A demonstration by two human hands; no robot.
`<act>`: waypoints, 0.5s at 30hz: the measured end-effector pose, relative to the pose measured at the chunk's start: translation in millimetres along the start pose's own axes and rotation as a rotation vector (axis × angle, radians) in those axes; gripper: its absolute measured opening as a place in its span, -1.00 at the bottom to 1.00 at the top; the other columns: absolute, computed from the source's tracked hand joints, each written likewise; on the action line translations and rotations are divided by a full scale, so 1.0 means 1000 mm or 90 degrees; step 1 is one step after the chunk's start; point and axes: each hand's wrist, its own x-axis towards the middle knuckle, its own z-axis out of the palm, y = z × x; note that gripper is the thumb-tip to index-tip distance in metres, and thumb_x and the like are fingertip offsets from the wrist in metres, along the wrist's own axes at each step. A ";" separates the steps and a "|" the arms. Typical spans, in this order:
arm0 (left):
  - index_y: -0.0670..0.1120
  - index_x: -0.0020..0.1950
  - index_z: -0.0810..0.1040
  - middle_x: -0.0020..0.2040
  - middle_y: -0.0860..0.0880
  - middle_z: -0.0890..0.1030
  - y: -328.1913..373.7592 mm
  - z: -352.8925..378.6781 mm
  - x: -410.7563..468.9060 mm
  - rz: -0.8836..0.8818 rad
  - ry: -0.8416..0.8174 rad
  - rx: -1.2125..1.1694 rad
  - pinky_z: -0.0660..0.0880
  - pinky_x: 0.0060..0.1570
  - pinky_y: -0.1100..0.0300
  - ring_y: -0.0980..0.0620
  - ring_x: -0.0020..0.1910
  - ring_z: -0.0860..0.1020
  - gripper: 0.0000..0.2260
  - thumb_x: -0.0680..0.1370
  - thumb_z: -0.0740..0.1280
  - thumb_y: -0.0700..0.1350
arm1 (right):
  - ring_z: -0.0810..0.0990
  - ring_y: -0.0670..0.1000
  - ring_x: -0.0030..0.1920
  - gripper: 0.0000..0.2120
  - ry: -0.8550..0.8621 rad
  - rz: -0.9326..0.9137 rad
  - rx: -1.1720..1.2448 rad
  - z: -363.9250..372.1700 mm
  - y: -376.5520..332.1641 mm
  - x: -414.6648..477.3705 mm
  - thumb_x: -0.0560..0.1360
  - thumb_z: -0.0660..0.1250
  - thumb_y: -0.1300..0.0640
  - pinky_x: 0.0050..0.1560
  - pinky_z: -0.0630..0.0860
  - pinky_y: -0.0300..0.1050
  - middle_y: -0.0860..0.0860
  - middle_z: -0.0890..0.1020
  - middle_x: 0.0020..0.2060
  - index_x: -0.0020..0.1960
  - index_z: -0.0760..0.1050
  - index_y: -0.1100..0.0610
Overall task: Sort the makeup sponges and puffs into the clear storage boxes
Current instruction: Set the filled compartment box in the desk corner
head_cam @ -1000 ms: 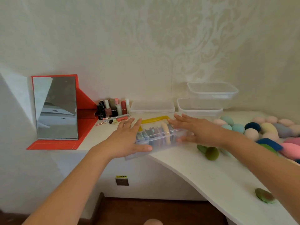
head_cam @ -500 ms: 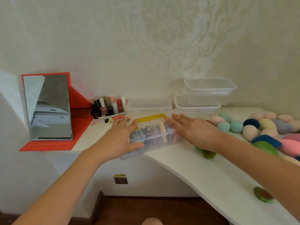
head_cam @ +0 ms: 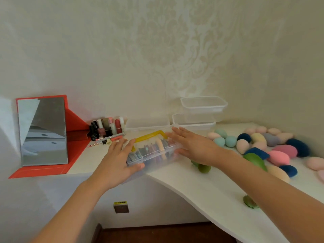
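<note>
The counter (head_cam: 201, 186) curves from a mirror (head_cam: 43, 132) on the left to loose sponges (head_cam: 280, 151) heaped on the right. Two empty boxes (head_cam: 204, 104) are stacked at the wall. In front of them sits the filled box (head_cam: 157, 155), which has a yellow handle, rows of puffs standing inside, and its near corner past the counter's edge.

The left hand (head_cam: 117, 162) lies on its left end and the right hand (head_cam: 194, 148) on its right end. Each grip is apart, with straight fingers pressed flat on the top and the thumb against the front wall.

Over the last second little has changed. The box has barely shifted and both hands have stayed on it. I judge this box finished and about to be set aside, while the sponges and one green puff (head_cam: 249, 202) near the front edge remain unsorted.
</note>
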 end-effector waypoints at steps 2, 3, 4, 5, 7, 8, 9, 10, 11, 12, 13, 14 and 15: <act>0.13 0.54 -0.04 0.56 0.06 -0.05 0.006 -0.001 -0.008 0.010 0.024 -0.028 -0.01 0.46 0.06 0.06 0.52 -0.13 -0.21 0.45 0.29 0.29 | 0.12 -0.04 0.50 -0.47 0.105 0.013 0.049 -0.009 0.005 -0.014 0.60 0.16 -0.03 0.39 0.13 -0.24 -0.03 0.09 0.53 0.52 0.09 -0.04; 0.13 0.54 -0.03 0.55 0.06 -0.02 0.010 -0.003 -0.009 0.021 0.042 -0.037 0.00 0.45 0.07 0.07 0.51 -0.10 -0.19 0.42 0.29 0.32 | 0.24 -0.02 0.46 -0.52 0.173 0.019 0.064 -0.016 0.009 -0.022 0.60 0.16 -0.03 0.34 0.21 -0.25 -0.01 0.20 0.50 0.49 0.21 0.01; 0.13 0.54 0.00 0.54 0.06 0.02 0.017 -0.008 -0.010 0.036 0.066 -0.039 0.02 0.45 0.07 0.06 0.51 -0.08 -0.18 0.39 0.29 0.34 | 0.36 0.01 0.39 -0.59 0.233 0.028 0.069 -0.023 0.015 -0.030 0.59 0.18 -0.01 0.28 0.28 -0.23 0.02 0.32 0.44 0.42 0.34 0.05; 0.13 0.53 0.02 0.53 0.05 0.05 0.024 -0.013 -0.008 0.049 0.090 -0.039 0.04 0.44 0.06 0.06 0.50 -0.06 -0.18 0.38 0.29 0.34 | 0.46 0.04 0.30 -0.67 0.284 0.037 0.067 -0.032 0.022 -0.039 0.59 0.20 0.05 0.22 0.35 -0.20 0.04 0.44 0.36 0.33 0.45 0.09; 0.12 0.53 0.05 0.52 0.02 0.08 0.044 -0.023 -0.003 0.073 0.132 -0.038 0.05 0.43 0.05 0.07 0.48 -0.04 -0.18 0.38 0.30 0.34 | 0.58 0.08 0.12 -0.78 0.369 0.071 0.051 -0.049 0.040 -0.059 0.55 0.25 0.16 0.09 0.39 -0.26 0.07 0.60 0.14 0.13 0.59 0.15; 0.10 0.53 0.07 0.50 0.01 0.11 0.055 -0.028 0.001 0.086 0.152 -0.043 0.07 0.41 0.05 0.07 0.46 -0.01 -0.17 0.36 0.27 0.36 | 0.61 0.08 0.05 -0.82 0.389 0.110 0.051 -0.058 0.049 -0.069 0.55 0.26 0.19 0.01 0.36 -0.31 0.06 0.64 0.05 0.06 0.61 0.17; 0.08 0.52 0.10 0.48 0.00 0.15 0.066 -0.031 0.007 0.103 0.174 -0.049 0.10 0.39 0.05 0.05 0.44 0.03 -0.16 0.33 0.22 0.39 | 0.60 0.06 0.01 -0.83 0.384 0.168 0.061 -0.065 0.060 -0.079 0.55 0.27 0.19 -0.05 0.32 -0.33 0.05 0.65 0.00 0.03 0.62 0.17; 0.06 0.52 0.13 0.45 0.00 0.19 0.079 -0.035 0.013 0.120 0.193 -0.058 0.14 0.36 0.04 0.01 0.42 0.09 -0.15 0.30 0.18 0.40 | 0.58 0.04 0.01 -0.83 0.362 0.232 0.069 -0.070 0.073 -0.089 0.56 0.26 0.17 -0.07 0.30 -0.32 0.03 0.65 0.00 0.04 0.62 0.16; 0.05 0.51 0.14 0.42 0.00 0.22 0.092 -0.037 0.020 0.134 0.205 -0.074 0.18 0.34 0.03 -0.02 0.40 0.13 -0.15 0.30 0.20 0.38 | 0.56 0.03 0.03 -0.81 0.335 0.297 0.074 -0.073 0.087 -0.099 0.56 0.25 0.15 -0.06 0.30 -0.28 0.01 0.64 0.02 0.05 0.62 0.14; 0.04 0.51 0.14 0.41 -0.01 0.25 0.108 -0.040 0.029 0.147 0.213 -0.095 0.20 0.33 0.02 -0.04 0.39 0.16 -0.18 0.33 0.24 0.35 | 0.55 0.03 0.05 -0.80 0.311 0.357 0.074 -0.074 0.101 -0.108 0.57 0.24 0.13 -0.04 0.31 -0.24 0.01 0.63 0.05 0.06 0.61 0.13; 0.04 0.51 0.15 0.39 -0.01 0.28 0.124 -0.040 0.040 0.158 0.212 -0.119 0.23 0.32 0.01 -0.05 0.38 0.19 -0.21 0.37 0.29 0.31 | 0.54 0.04 0.07 -0.80 0.292 0.410 0.072 -0.074 0.115 -0.117 0.56 0.23 0.13 -0.01 0.33 -0.19 0.02 0.63 0.07 0.07 0.61 0.12; 0.04 0.50 0.17 0.36 -0.02 0.32 0.143 -0.041 0.051 0.171 0.210 -0.141 0.27 0.32 0.01 -0.06 0.35 0.24 -0.24 0.39 0.31 0.28 | 0.54 0.06 0.09 -0.79 0.276 0.457 0.070 -0.075 0.127 -0.126 0.56 0.24 0.12 0.00 0.35 -0.16 0.05 0.63 0.09 0.09 0.60 0.12; 0.05 0.48 0.20 0.31 -0.03 0.38 0.162 -0.041 0.063 0.181 0.208 -0.162 0.32 0.30 -0.01 -0.06 0.31 0.32 -0.27 0.39 0.31 0.28 | 0.54 0.08 0.10 -0.79 0.262 0.501 0.070 -0.075 0.138 -0.134 0.56 0.24 0.12 0.00 0.36 -0.15 0.06 0.62 0.10 0.11 0.59 0.12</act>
